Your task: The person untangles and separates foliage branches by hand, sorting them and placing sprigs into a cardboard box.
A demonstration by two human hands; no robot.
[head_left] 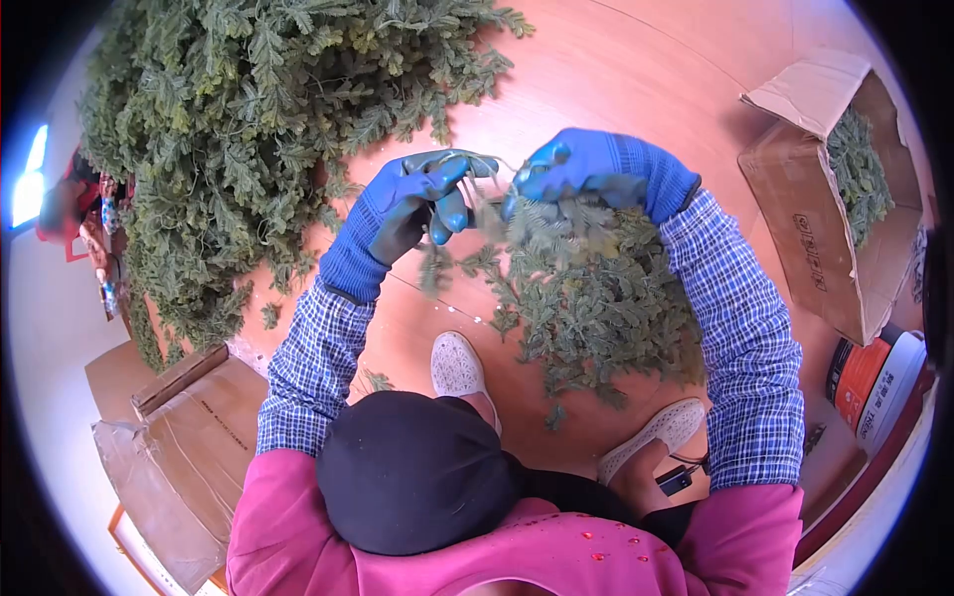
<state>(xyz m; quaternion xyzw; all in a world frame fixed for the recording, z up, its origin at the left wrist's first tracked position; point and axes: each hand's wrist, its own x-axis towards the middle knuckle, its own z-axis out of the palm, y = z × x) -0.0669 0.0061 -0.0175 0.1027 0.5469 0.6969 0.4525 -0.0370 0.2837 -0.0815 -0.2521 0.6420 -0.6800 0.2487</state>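
Note:
Both hands wear blue knit gloves with dark coated fingers. My left hand [422, 199] is closed on the thin stems of a green sprig, its fingers bent. Close beside it on the right, my right hand [571, 174] is closed on a green artificial branch [556, 226], whose leaves hang below the glove, partly blurred. Under the hands a smaller pile of green sprigs [606, 318] lies on the floor. A much larger heap of similar greenery [219, 149] spreads over the upper left.
An open cardboard box [795, 214] with greenery inside stands at the right. Another cardboard box [189, 447] is at the lower left. Two light shoes [457, 368] rest on the floor [616, 79]. A person in red [84, 214] is at the far left.

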